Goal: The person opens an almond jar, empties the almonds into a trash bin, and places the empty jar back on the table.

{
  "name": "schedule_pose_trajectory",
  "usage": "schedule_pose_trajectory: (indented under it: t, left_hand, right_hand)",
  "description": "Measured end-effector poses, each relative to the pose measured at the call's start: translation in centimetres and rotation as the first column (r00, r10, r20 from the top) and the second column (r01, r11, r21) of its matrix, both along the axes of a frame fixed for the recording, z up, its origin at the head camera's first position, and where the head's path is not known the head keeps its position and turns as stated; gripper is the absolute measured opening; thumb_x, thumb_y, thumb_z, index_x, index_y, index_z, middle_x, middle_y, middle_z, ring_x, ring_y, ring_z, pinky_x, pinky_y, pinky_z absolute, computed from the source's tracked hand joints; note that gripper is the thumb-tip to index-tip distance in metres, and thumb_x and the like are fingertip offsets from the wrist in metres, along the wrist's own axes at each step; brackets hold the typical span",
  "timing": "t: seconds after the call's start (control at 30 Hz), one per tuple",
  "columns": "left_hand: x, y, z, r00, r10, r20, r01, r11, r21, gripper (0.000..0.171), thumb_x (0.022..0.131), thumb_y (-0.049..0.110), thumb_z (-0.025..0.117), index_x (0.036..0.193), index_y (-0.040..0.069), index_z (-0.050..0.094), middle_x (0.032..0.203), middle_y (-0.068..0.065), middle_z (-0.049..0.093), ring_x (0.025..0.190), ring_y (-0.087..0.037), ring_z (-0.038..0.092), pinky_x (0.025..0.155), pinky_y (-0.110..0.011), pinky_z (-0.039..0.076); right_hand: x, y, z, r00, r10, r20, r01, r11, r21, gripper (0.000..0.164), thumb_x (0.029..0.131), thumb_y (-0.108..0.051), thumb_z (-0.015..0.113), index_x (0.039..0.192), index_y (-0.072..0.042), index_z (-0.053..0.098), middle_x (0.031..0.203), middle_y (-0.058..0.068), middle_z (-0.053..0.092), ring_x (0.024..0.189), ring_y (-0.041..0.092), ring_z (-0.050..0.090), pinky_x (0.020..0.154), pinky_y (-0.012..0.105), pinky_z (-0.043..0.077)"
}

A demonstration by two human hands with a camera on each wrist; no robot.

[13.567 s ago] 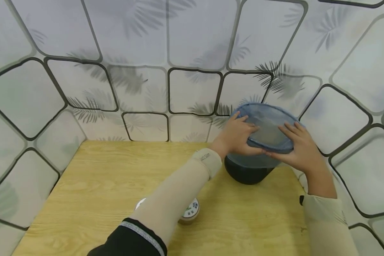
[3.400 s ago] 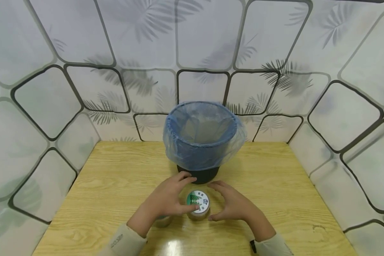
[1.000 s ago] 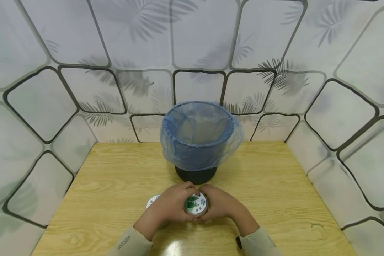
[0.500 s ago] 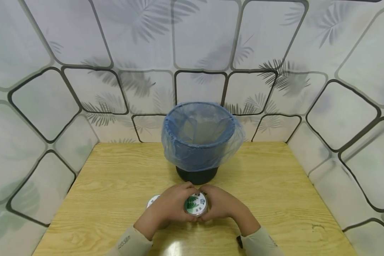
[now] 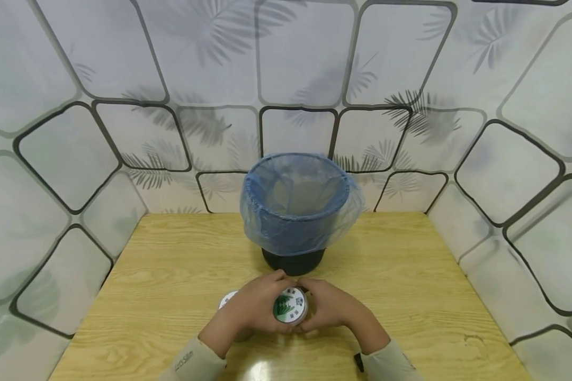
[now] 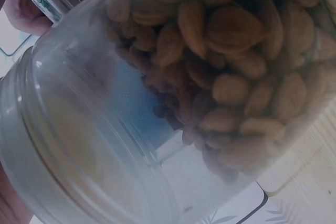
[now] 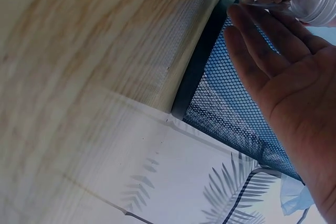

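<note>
My left hand (image 5: 257,304) and right hand (image 5: 331,304) hold a clear jar of nuts (image 5: 291,307) between them, one hand at each side. Its round lid is white with a green leaf print and faces up. In the right wrist view, the right hand's long fingers (image 7: 262,51) reach along the jar's lower part, where brown nuts show through. A second clear jar (image 6: 210,66), filled with almond-like nuts, fills the left wrist view. In the head view its white lid (image 5: 226,298) peeks out from behind the left hand, which hides most of it.
Just beyond the hands stands a dark mesh bin (image 5: 293,263), upright, with a thin blue plastic bag (image 5: 295,235) folded over its rim. The wooden table (image 5: 171,264) meets patterned walls (image 5: 295,132) at the back and sides.
The bin has moved from the right to the table's middle, and the bag's edge now hangs outside its rim. Both hands left the bag, came around the jar and took hold of it.
</note>
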State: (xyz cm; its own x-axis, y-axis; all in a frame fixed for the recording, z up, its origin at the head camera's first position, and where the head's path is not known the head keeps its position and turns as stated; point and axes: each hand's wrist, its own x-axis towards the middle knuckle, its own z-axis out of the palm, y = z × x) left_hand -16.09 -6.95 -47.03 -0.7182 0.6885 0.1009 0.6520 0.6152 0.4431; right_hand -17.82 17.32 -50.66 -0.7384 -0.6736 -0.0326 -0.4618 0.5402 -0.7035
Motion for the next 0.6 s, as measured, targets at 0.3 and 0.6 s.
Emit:
schedule_pose_trajectory:
  t: [0.3,0.6]
  left_hand:
    - [-0.29,0.01,-0.21,0.999,-0.008,0.047,0.004,0.997,0.075,0.076,0.073,0.042,0.094,0.139,0.018,0.065,0.118,0.008,0.059,0.102,-0.004,0.058,0.095,-0.027,0.057]
    - [-0.47,-0.05,-0.11,0.999,-0.020,0.040,0.015,0.990,0.139,0.076,0.067,0.035,0.095,0.133,0.017,0.063,0.120,0.006,0.059,0.104,-0.006,0.059,0.097,-0.027,0.057]
  right_hand:
    - [0.27,0.50,0.61,0.999,0.001,0.034,0.001,0.998,-0.067,0.082,0.076,-0.037,0.096,0.146,-0.022,0.055,0.136,-0.012,0.066,0.126,0.013,0.066,0.110,0.039,0.056]
    - [0.45,0.68,0.99,1.000,0.008,0.013,-0.006,0.991,-0.130,0.083,0.080,-0.037,0.094,0.151,-0.024,0.053,0.141,-0.011,0.065,0.124,0.012,0.066,0.106,0.036,0.058]
